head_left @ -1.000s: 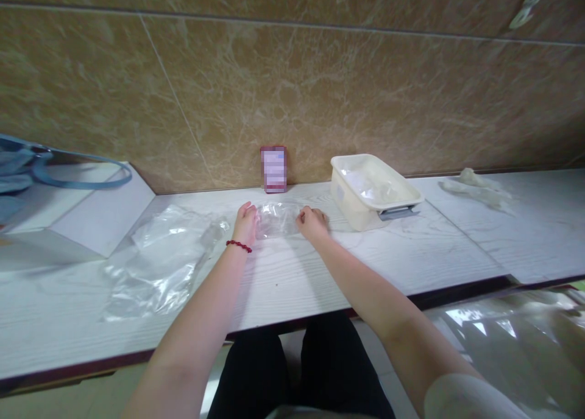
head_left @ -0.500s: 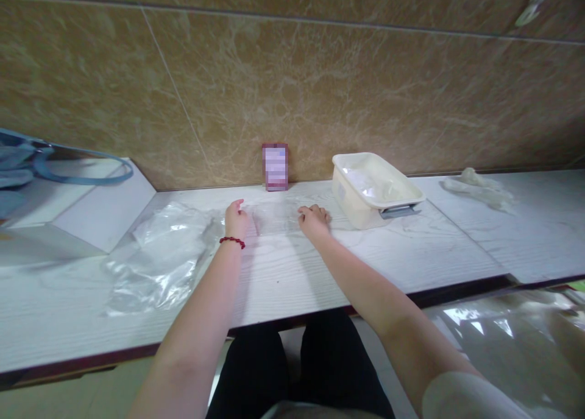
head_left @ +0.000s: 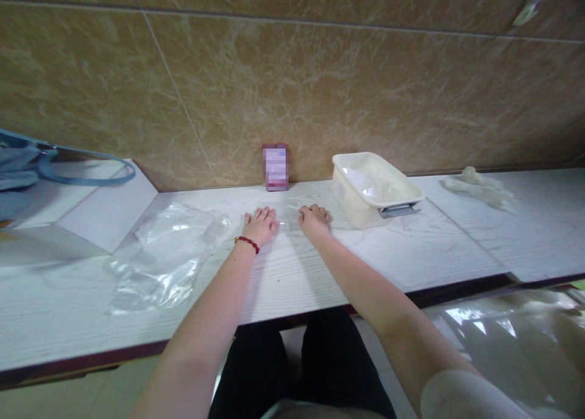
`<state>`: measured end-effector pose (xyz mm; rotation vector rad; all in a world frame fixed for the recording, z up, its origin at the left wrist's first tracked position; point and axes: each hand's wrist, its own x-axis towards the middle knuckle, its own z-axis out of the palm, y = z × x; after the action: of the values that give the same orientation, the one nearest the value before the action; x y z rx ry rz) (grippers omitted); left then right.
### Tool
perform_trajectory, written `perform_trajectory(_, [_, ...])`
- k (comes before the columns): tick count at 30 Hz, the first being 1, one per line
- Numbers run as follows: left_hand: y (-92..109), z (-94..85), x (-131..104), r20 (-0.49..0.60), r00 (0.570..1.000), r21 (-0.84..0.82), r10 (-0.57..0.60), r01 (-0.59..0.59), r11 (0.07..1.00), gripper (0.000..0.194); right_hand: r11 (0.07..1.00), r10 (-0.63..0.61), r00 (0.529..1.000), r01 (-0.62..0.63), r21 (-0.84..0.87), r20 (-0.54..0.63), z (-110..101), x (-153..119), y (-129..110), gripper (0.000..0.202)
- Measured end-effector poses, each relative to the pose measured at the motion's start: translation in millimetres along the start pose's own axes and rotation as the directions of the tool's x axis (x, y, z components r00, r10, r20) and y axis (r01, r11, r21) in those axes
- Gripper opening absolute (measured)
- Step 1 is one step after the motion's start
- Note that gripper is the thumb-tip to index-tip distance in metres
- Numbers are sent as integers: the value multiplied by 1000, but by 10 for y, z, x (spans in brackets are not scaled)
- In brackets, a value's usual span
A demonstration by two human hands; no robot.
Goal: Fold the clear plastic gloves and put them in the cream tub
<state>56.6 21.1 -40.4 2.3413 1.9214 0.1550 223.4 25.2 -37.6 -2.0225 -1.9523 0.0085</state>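
Note:
A small clear plastic bag (head_left: 287,215) lies on the white wood-grain table (head_left: 283,291) between my hands. My left hand (head_left: 260,224), a red bead bracelet at its wrist, rests palm down with spread fingers on the bag's left part. On the bag's right part, my right hand (head_left: 314,220) presses with bent fingers; whether they pinch the plastic is too small to tell. Several clear bags (head_left: 164,254) lie crumpled to the left of my left arm. A cream plastic box (head_left: 359,203) with shiny clear film inside stands right of my right hand.
A phone-like device (head_left: 276,168) with a red edge leans against the brown tiled wall (head_left: 292,90). At the left stands a white box (head_left: 109,212) with a blue strap (head_left: 86,180) over it. A crumpled whitish glove-like item (head_left: 479,189) lies at the right.
My left hand has moved right, toward my right hand, and now lies flat with fingers spread on the small bag. My right hand has stayed in place.

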Motion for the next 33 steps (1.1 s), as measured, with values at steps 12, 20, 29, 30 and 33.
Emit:
perform_trajectory(12, [-208,-136,-105,146,973,42,-180,176,984,75,996,-6,1000,5,-85,-9,-117,-59,110,28])
perform_trajectory(20, [71,-176,-234,13,981,27,194,-194,981,63,998,-60,975,53,39,213,-381,25,417,24])
perform_trajectory(29, [255,11,-156,-26,966,-12,259,-259,966,61,999,-33,946,20,43,322,-338,-38,281,33])
perform_trajectory(30, [255,20,-153,-17,966,-10,260,-260,966,61,999,-33,944,19,46,329,-334,-39,275,32])
perform_trajectory(33, [265,34,-159,2,968,-2,250,-250,968,61,998,-41,929,18,65,368,-319,-22,281,30])
